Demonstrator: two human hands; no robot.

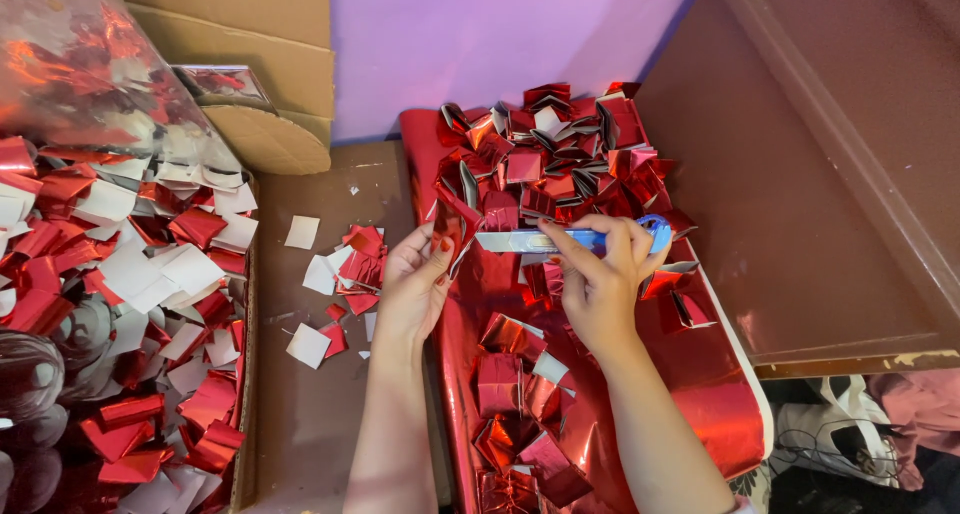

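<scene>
The left hand [415, 284] pinches a red foil piece [455, 226]; the right hand [600, 274] clenches a blue knife [560, 240], cutting it.

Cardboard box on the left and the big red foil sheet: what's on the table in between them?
In the head view, between the box and the foil sheet lie loose red and white paper squares on the brown table, plus the left hand.

You have two bare hands in view, one blue-handled utility knife [570, 240] at 12 o'clock, one brown cardboard box [245, 394] at 9 o'clock, and folded red foil squares [545, 164] too many to count.
</scene>
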